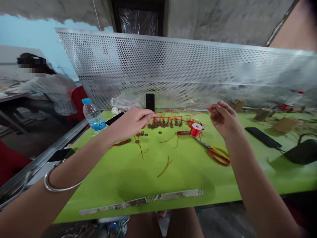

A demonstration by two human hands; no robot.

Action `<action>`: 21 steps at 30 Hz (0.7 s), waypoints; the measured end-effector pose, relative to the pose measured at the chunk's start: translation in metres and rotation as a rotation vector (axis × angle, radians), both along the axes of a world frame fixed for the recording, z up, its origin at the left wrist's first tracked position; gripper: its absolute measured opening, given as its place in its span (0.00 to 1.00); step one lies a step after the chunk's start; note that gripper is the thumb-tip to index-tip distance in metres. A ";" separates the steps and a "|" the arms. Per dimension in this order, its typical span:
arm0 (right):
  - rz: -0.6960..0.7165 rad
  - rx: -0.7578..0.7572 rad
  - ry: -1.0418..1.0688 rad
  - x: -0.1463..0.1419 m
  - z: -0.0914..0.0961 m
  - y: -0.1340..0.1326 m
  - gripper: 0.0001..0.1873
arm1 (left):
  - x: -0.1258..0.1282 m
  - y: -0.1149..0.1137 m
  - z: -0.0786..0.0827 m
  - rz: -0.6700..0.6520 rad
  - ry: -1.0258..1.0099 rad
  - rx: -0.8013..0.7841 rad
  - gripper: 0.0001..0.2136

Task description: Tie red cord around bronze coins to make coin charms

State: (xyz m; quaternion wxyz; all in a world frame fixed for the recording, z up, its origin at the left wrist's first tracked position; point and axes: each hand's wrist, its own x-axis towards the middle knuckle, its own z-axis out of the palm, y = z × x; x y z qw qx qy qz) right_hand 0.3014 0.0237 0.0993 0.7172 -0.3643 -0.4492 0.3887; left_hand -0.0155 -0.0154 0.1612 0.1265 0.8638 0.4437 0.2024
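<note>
Red cord [183, 109] stretches in two strands between my hands above the green table. My left hand [138, 120] pinches one end of it, fingers closed. On the other side my right hand [224, 119] grips the cord between thumb and fingers. Below and behind the cord stand several small stacks of dark coins [170, 123] tied with red cord. A spool of red cord [196, 130] stands beside them. Scissors with red and yellow handles [219, 154] lie near my right forearm. A few loose coins [146, 134] rest under my left hand.
A water bottle [93, 115] stands at the left edge, and an upright phone [150, 102] at the back. A perforated metal screen [158, 66] closes off the far side. At right lie a black power bank [263, 137] and wooden blocks [287, 125]. A person [49, 86] sits at far left.
</note>
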 end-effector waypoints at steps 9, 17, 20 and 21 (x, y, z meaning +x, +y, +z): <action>-0.175 -0.125 -0.088 0.062 -0.026 -0.029 0.07 | 0.000 -0.014 0.016 0.080 0.144 0.188 0.13; -0.041 -0.546 -0.539 0.094 -0.093 -0.050 0.10 | -0.016 0.001 -0.097 -0.013 0.125 -0.239 0.11; -0.034 -0.585 -0.587 0.098 -0.109 -0.053 0.12 | -0.036 0.003 -0.103 0.042 0.103 -0.266 0.10; -0.031 -0.594 -0.587 0.099 -0.112 -0.053 0.12 | -0.041 0.003 -0.101 0.055 0.096 -0.276 0.10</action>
